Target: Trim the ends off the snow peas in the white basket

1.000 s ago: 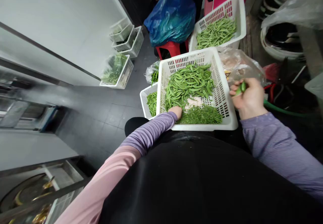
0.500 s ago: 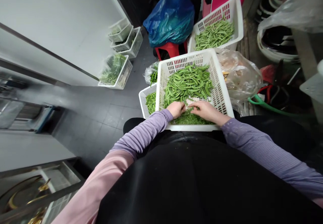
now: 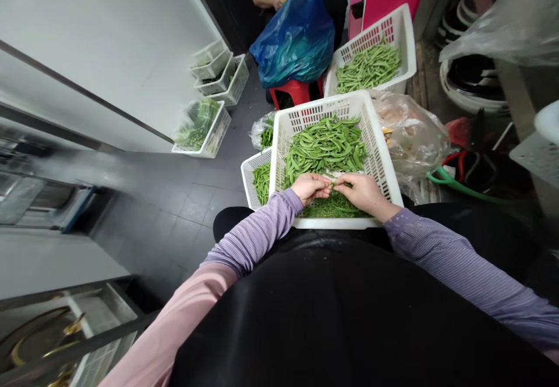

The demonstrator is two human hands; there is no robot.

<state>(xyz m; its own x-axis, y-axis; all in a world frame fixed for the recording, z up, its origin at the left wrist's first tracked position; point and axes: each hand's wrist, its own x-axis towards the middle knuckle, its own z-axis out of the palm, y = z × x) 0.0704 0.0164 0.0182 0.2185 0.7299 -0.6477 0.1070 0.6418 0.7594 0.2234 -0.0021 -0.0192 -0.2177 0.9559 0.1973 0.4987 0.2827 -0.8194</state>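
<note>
Over the near part of a white slotted basket [image 3: 381, 142], my left hand [image 3: 310, 188] and my right hand [image 3: 360, 192] meet with their fingertips pinched. Between them is a small green pea pod [image 3: 332, 184], mostly covered by the fingers. A heap of flat green pea pods [image 3: 325, 145] fills the far side of the basket. Below my hands lies a pile of thin green trimmings [image 3: 336, 205] along the near wall. The basket rests at my lap, against a black apron [image 3: 332, 294].
A smaller basket [image 3: 247, 173] with pods sits at the left, another basket [image 3: 409, 46] of green beans behind. A blue plastic bag [image 3: 297, 43] stands on a red stool [image 3: 298, 91] before another person. Clear bags [image 3: 413, 125] lie right; vegetable crates [image 3: 217, 134] stand by the wall.
My hands have come together, fingertips now meeting at a pod; before, a small gap lay between them. The left hand has turned and moved slightly right. The other person's hands have shifted.
</note>
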